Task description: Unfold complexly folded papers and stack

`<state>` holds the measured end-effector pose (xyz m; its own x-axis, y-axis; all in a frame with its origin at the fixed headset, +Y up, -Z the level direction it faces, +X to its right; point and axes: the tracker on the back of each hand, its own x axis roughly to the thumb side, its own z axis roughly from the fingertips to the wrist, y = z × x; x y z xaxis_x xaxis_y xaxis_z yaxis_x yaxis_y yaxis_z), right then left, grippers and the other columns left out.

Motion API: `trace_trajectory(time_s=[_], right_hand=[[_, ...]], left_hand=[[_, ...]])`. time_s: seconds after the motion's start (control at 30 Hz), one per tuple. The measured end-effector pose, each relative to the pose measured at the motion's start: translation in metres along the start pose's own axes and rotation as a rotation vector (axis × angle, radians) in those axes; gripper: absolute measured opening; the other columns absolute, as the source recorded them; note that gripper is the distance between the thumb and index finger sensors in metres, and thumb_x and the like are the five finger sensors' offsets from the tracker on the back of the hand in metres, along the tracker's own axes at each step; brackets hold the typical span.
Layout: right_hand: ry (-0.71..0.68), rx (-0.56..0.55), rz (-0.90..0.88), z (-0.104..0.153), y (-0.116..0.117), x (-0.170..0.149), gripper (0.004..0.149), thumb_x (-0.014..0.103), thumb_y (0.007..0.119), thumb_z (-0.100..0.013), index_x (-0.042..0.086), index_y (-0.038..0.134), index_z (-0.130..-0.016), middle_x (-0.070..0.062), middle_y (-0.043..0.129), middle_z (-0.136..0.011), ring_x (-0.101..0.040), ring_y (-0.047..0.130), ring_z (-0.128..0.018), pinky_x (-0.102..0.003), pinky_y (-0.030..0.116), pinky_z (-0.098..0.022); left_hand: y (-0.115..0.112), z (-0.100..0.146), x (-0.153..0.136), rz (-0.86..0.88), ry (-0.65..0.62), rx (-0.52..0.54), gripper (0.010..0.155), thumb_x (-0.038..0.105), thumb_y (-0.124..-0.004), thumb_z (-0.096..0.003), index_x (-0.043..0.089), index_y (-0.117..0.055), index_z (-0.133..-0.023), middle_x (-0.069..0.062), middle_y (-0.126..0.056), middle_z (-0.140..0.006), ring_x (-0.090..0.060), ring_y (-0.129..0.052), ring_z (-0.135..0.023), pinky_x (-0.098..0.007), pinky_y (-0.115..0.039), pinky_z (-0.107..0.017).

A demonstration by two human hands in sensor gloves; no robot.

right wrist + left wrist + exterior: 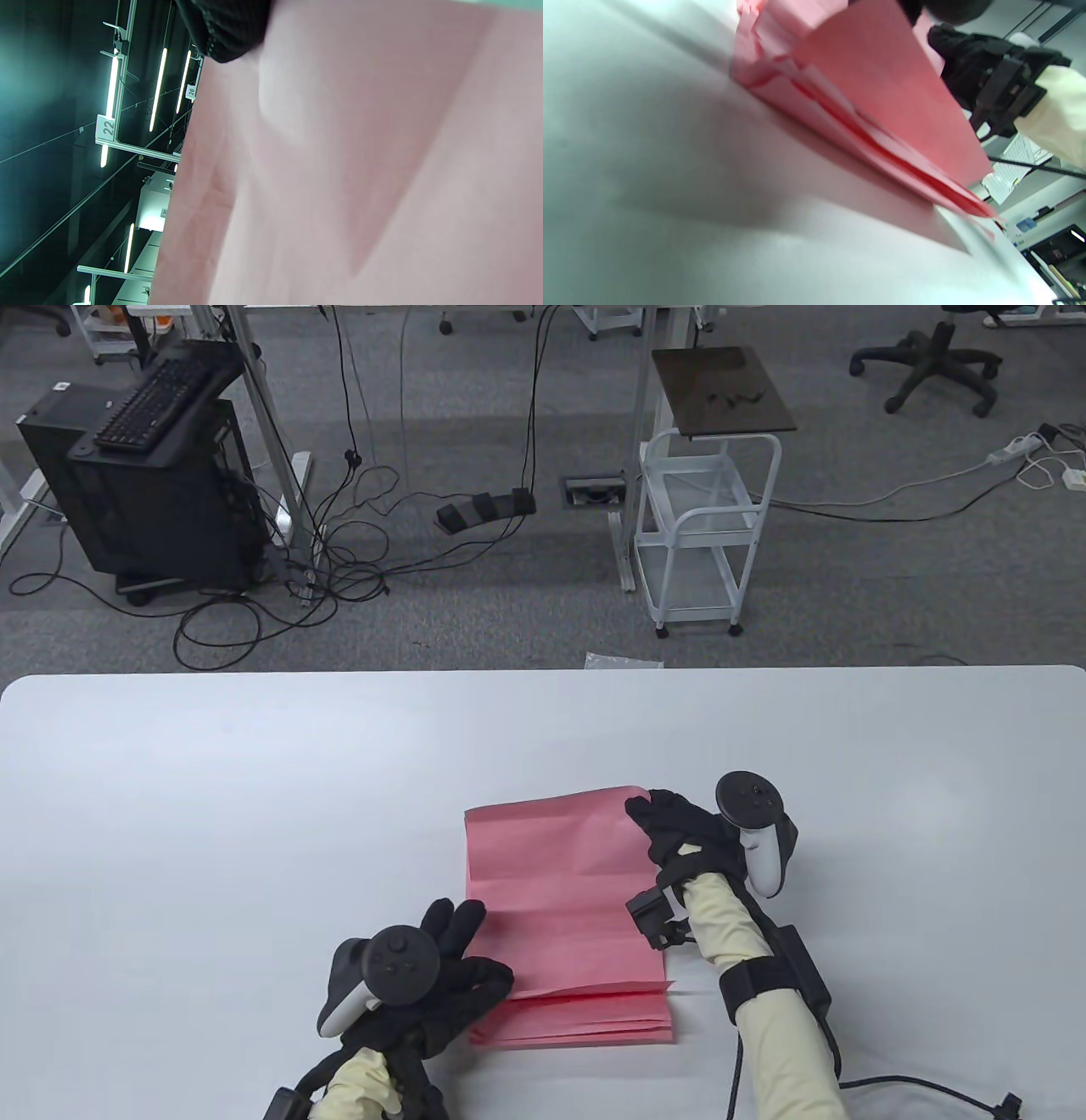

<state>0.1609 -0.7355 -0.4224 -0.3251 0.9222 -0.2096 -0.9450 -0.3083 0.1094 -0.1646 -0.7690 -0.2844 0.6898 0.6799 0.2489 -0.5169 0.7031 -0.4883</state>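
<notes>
The broad white tabletop point(254, 814) carries a large pink creased paper sheet point(560, 891) near its front edge, right of centre. That pink sheet lies partly opened, its far portion lifted off the surface, and its near edge rests over a stack of folded pink papers point(585, 1022). The left hand point(441, 976), at the sheet's near-left corner, lies with fingers spread flat, pressing on the stack and the sheet's edge. The right hand point(679, 836), at the sheet's far-right corner, pinches that corner with curled fingers.
</notes>
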Motion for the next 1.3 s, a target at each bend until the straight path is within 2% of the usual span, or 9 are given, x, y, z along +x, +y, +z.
trace_trajectory(time_s=[0.2,0.4,0.5,0.6,0.67,0.73,0.8,0.9,1.3], right_hand=[[0.028,0.028,-0.021,-0.005,0.005,-0.009,0.041,0.031,0.073,-0.051,0.005,0.084,-0.081,-0.009,0.096,-0.061,-0.033,0.086,-0.072,-0.063,0.039,-0.072],[0.069,0.064,-0.028,-0.007,0.010,-0.016,0.050,0.033,0.071,-0.052,0.011,0.071,-0.098,-0.014,0.083,-0.093,-0.039,0.066,-0.094,-0.061,0.028,-0.075],[0.014,0.114,-0.008,0.001,0.015,-0.014,0.073,0.036,0.069,-0.054,0.028,0.023,-0.110,-0.003,0.021,-0.119,-0.026,0.003,-0.106,-0.048,0.001,-0.074],[-0.159,0.126,0.212,0.023,0.027,-0.004,0.078,0.040,0.070,-0.053,0.042,0.010,-0.103,0.014,-0.005,-0.113,-0.014,-0.017,-0.100,-0.043,-0.011,-0.070],[-0.292,0.234,0.549,0.049,0.047,-0.004,0.074,0.042,0.071,-0.051,0.038,0.023,-0.107,0.011,0.003,-0.116,-0.016,-0.011,-0.102,-0.046,-0.009,-0.069],[-0.272,0.567,0.893,0.079,0.078,-0.022,0.073,0.048,0.071,-0.050,0.034,0.031,-0.110,0.009,0.005,-0.118,-0.017,-0.010,-0.103,-0.049,-0.012,-0.066],[-0.177,0.759,1.023,0.096,0.098,-0.039,0.080,0.055,0.066,-0.050,0.037,0.013,-0.108,0.010,-0.009,-0.114,-0.020,-0.016,-0.101,-0.051,-0.015,-0.064],[-0.165,0.728,1.013,0.099,0.109,-0.055,0.082,0.054,0.069,-0.048,0.037,0.013,-0.106,0.010,-0.007,-0.114,-0.018,-0.014,-0.101,-0.050,-0.015,-0.064],[-0.064,0.602,0.984,0.106,0.037,-0.087,0.073,0.057,0.064,-0.048,0.049,0.018,-0.104,0.026,-0.001,-0.112,-0.006,-0.010,-0.103,-0.046,-0.013,-0.067]], left_hand=[[-0.013,-0.013,0.001,-0.095,0.080,-0.096,0.043,0.041,-0.067,-0.0572,0.022,-0.074,-0.095,-0.002,-0.018,-0.120,-0.033,0.001,-0.108,-0.055,-0.006,-0.075],[-0.031,-0.023,-0.004,-0.297,0.180,-0.272,0.075,0.050,-0.065,-0.0572,0.037,-0.014,-0.110,0.003,0.004,-0.116,-0.033,0.008,-0.106,-0.057,0.001,-0.072],[-0.037,-0.026,-0.015,-0.332,0.265,-0.388,0.082,0.066,-0.054,-0.0538,0.041,0.006,-0.103,0.013,0.025,-0.105,-0.025,0.026,-0.098,-0.051,0.014,-0.065],[-0.038,-0.027,-0.017,-0.337,0.271,-0.390,0.083,0.068,-0.053,-0.0524,0.043,0.009,-0.102,0.015,0.027,-0.104,-0.022,0.028,-0.097,-0.049,0.017,-0.065],[-0.039,-0.027,-0.018,-0.347,0.277,-0.411,0.085,0.070,-0.052,-0.0502,0.043,0.012,-0.100,0.016,0.030,-0.102,-0.021,0.031,-0.095,-0.048,0.019,-0.063],[-0.040,-0.027,-0.018,-0.351,0.280,-0.416,0.089,0.072,-0.053,-0.0478,0.044,0.014,-0.099,0.016,0.032,-0.101,-0.021,0.033,-0.094,-0.048,0.020,-0.063],[-0.040,-0.027,-0.017,-0.356,0.283,-0.422,0.091,0.074,-0.054,-0.0459,0.044,0.015,-0.098,0.016,0.033,-0.100,-0.020,0.034,-0.093,-0.048,0.020,-0.062],[-0.040,-0.026,-0.017,-0.357,0.295,-0.427,0.092,0.075,-0.053,-0.0444,0.045,0.016,-0.097,0.018,0.034,-0.099,-0.019,0.035,-0.093,-0.047,0.022,-0.062],[-0.040,-0.027,-0.017,-0.360,0.300,-0.428,0.091,0.074,-0.053,-0.0444,0.046,0.017,-0.096,0.018,0.035,-0.098,-0.018,0.036,-0.092,-0.047,0.022,-0.062]])
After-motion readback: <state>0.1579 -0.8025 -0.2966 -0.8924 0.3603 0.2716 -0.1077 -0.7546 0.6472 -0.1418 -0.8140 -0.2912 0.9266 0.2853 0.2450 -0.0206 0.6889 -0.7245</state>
